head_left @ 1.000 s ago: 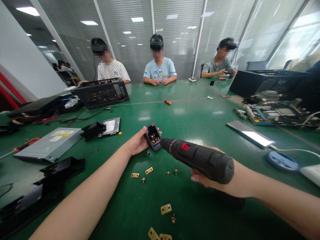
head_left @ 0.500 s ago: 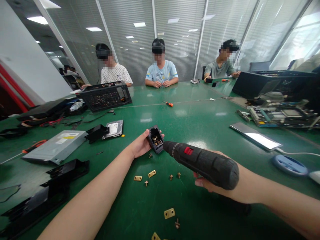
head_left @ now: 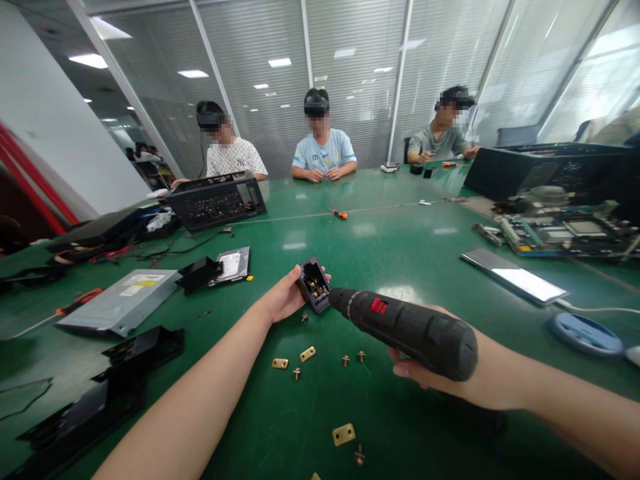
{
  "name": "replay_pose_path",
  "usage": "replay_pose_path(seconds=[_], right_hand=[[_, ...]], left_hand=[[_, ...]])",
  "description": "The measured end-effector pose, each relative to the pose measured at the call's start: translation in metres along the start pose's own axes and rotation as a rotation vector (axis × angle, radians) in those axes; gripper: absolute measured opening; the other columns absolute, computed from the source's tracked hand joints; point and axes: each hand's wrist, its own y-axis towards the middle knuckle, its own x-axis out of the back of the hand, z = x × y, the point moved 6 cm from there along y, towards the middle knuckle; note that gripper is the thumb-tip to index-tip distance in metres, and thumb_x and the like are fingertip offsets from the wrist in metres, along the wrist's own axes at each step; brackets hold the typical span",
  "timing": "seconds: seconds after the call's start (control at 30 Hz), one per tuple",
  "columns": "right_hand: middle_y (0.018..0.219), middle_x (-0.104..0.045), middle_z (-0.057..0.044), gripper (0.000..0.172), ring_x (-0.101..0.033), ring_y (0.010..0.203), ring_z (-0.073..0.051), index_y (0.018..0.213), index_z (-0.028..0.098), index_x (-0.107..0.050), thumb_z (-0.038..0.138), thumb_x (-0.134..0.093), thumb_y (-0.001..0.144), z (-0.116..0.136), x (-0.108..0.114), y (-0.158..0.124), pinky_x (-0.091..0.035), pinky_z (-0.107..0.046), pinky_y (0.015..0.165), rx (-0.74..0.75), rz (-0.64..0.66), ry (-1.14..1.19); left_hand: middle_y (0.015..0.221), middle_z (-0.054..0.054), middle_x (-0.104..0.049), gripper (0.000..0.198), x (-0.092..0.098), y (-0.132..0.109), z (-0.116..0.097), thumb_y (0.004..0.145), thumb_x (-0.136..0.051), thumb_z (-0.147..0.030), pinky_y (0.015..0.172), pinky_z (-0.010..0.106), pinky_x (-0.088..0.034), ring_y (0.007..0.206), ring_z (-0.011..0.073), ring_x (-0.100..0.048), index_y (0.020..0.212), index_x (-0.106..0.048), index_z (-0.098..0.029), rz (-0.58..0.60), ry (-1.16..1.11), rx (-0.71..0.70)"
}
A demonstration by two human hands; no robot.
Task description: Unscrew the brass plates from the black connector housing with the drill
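My left hand (head_left: 286, 293) is wrapped round a small open black box (head_left: 314, 285) with brass-coloured metal parts inside, tilted toward me. In my right hand (head_left: 417, 370) is a black cordless drill (head_left: 405, 327) with a red switch on top. Its nose points left, close to the box's right edge; whether the tip touches anything inside cannot be made out. Below the box lie brass plates with two holes, one (head_left: 280, 363) at the left and another (head_left: 343, 435) nearer me. Several screws are scattered around them, such as one small screw (head_left: 345, 361).
A silver optical drive (head_left: 117, 303) and black brackets (head_left: 143, 350) lie at left, near a hard drive (head_left: 233, 263). At right are a phone (head_left: 513, 275), a blue round case (head_left: 585, 333) and a circuit board (head_left: 575, 230). Three people sit across the green table (head_left: 390, 250).
My view has shifted slightly, so most things sit a little lower. The drill stays beside the box in my hands. The co-worker at far right has taken a hand off a small black part.
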Motion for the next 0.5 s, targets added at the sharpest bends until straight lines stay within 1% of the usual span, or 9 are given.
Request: replay_pose_path(seconds=[0.13,0.23,0.37,0.5], right_hand=[[0.104,-0.080,-0.008,0.052,-0.076,0.107,-0.032,0.133,0.024,-0.065,0.036,-0.078,0.084,0.007,0.000,0.002,-0.064,-0.047,0.092,0.034,0.013,0.013],[0.106,-0.079,-0.008,0.049,-0.075,0.109,-0.033,0.130,0.026,-0.067,0.036,-0.078,0.083,0.002,0.001,0.000,-0.065,-0.047,0.089,0.020,-0.006,0.015],[0.102,-0.079,-0.008,0.047,-0.078,0.095,-0.031,0.127,0.027,-0.069,0.036,-0.080,0.083,-0.006,0.001,-0.003,-0.067,-0.042,0.076,-0.026,0.000,0.030],[0.100,-0.080,-0.007,0.048,-0.077,0.074,-0.023,0.129,0.023,-0.065,0.036,-0.078,0.085,-0.004,0.000,-0.001,-0.065,-0.036,0.066,-0.047,0.046,0.102]], left_hand=[[0.134,0.021,-0.071,0.070,0.000,0.000,0.000,0.088,-0.069,-0.066,0.121,0.052,-0.035,0.127,0.0316,-0.066,0.131,-0.069,-0.012,-0.010,-0.002,-0.002],[0.133,0.021,-0.072,0.069,0.000,0.000,0.000,0.087,-0.070,-0.066,0.121,0.052,-0.036,0.126,0.0317,-0.066,0.131,-0.069,-0.012,-0.005,-0.002,0.001],[0.134,0.021,-0.071,0.068,0.000,0.000,0.000,0.090,-0.067,-0.065,0.122,0.053,-0.034,0.130,0.0328,-0.065,0.132,-0.069,-0.012,0.006,-0.010,-0.001],[0.136,0.021,-0.070,0.068,0.000,-0.001,0.000,0.090,-0.067,-0.065,0.123,0.052,-0.033,0.130,0.0328,-0.064,0.132,-0.069,-0.012,0.008,-0.014,0.015]])
